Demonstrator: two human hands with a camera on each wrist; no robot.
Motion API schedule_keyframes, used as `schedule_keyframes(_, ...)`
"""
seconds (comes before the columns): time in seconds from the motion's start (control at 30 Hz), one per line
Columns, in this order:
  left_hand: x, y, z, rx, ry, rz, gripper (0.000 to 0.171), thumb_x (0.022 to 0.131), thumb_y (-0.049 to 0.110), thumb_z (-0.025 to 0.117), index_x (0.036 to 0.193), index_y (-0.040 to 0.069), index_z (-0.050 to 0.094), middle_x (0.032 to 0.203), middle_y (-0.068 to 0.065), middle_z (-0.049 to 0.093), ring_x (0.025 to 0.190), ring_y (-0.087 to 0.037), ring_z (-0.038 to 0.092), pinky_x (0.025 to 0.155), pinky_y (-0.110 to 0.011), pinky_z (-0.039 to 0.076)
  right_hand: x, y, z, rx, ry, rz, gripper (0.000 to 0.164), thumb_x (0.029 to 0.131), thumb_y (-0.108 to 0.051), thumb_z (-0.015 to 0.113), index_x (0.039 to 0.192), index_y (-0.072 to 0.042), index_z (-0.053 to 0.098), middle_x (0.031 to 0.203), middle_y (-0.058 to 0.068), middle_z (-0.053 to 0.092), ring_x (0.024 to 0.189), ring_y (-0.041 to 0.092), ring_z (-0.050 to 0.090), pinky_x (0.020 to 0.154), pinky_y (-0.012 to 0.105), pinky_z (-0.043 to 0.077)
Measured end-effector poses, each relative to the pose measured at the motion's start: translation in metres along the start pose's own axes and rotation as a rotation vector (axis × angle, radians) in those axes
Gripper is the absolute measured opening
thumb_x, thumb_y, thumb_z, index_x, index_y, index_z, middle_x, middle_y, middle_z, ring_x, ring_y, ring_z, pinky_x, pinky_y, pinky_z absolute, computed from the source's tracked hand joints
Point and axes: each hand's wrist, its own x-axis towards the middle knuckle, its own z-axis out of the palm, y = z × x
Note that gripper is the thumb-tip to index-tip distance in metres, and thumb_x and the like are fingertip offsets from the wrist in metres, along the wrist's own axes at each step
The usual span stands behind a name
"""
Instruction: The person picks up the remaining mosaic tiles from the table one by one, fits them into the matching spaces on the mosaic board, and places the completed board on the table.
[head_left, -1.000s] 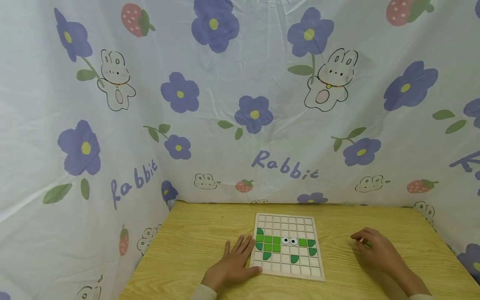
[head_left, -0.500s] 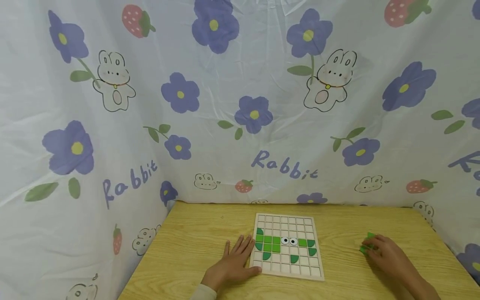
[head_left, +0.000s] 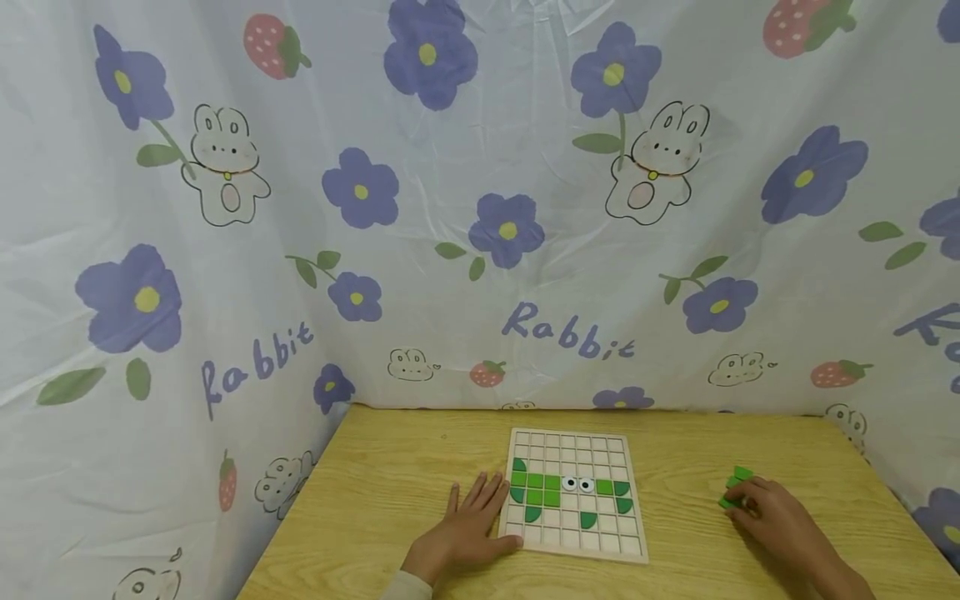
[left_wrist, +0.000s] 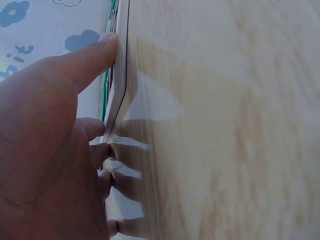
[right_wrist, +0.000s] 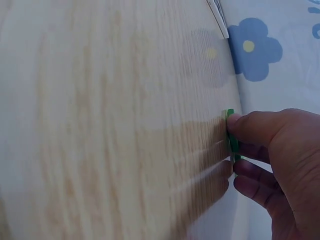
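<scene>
In the head view, my left hand (head_left: 467,529) lies with spread, straight fingers at the left edge of a pale wooden grid board (head_left: 573,450). Its thumb touches the board's lower left corner. Set into the board are several light green square tiles (head_left: 536,482), dark green quarter-round tiles (head_left: 589,520) and two round eye tiles (head_left: 587,484). To the right of the board, my right hand (head_left: 780,518) has its fingers curled over a few loose green tiles (head_left: 742,472) on the table. The right wrist view shows thumb and fingers pinching a green tile (right_wrist: 233,142) at the table surface, partly hidden.
The wooden table (head_left: 405,467) runs back to a white curtain (head_left: 450,308) printed with rabbits, flowers and strawberries, which also hangs along the left and right sides. Table surface lies between the board and the right hand.
My right hand, raised slightly nearer the board with a bit of green at its fingers, has moved right and down onto the loose green tiles. The left hand and board stay put.
</scene>
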Motion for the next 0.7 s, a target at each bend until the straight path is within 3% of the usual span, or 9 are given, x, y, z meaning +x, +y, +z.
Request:
schedule_keyframes(0.4,0.0013,-0.0007,0.0017,-0.002,0.004,0.0,0.094,0.103,0.065,0.058,0.173,0.018,0.019,0.181,-0.007,0.013,0.168,-0.035,0.007,0.128,-0.074,0.001,-0.0004,-0.0021,0.0013,0.016,0.0,0.035,0.012,0.091,-0.014,0.083,0.102,-0.014,0.077,0.1,-0.004,0.068,0.081,-0.001,0.055,0.069,0.024,0.052)
schedule_keyframes(0.7,0.0004,0.0006,0.0006,-0.004,0.006,0.003,0.093,0.103,0.064,0.059,0.173,0.017,0.019,0.181,-0.007,0.013,0.168,-0.036,0.007,0.128,-0.075,0.001,-0.0014,-0.0052,0.0054,0.009,0.048,0.032,0.013,0.091,-0.014,0.085,0.102,-0.014,0.078,0.099,-0.003,0.067,0.08,0.0,0.054,0.067,0.024,0.051)
